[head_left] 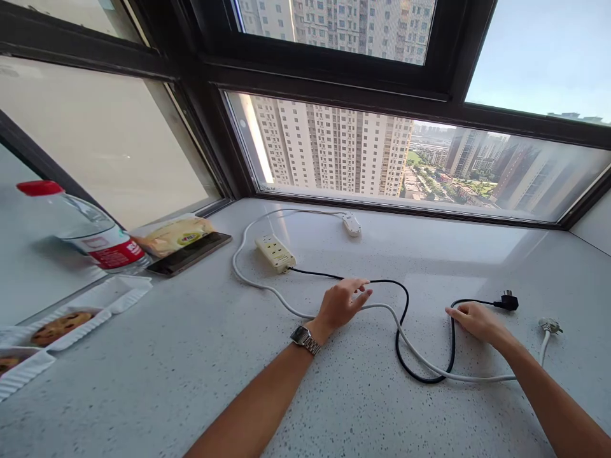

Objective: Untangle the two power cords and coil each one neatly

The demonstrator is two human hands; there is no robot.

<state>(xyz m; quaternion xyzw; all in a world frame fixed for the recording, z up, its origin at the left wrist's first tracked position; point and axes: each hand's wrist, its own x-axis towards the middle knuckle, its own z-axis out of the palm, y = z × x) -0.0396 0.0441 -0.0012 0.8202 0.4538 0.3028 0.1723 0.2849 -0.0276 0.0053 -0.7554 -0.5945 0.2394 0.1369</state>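
Note:
My left hand [342,301], with a metal watch on the wrist, rests on the speckled windowsill where the black cable [403,305] crosses the white cable [420,361]; its fingers lie loosely on the cables. My right hand [472,318] lies flat on the black cable, just left of its black plug [508,300]. The black cable runs to a cream power strip [275,252]. The white cable ends in a white plug [550,327] at the right.
A small white adapter [352,224] lies near the window. At the left stand a red-capped water bottle [81,229], a snack packet [174,235] on a dark tablet [191,253], and white trays [102,299] holding cookies.

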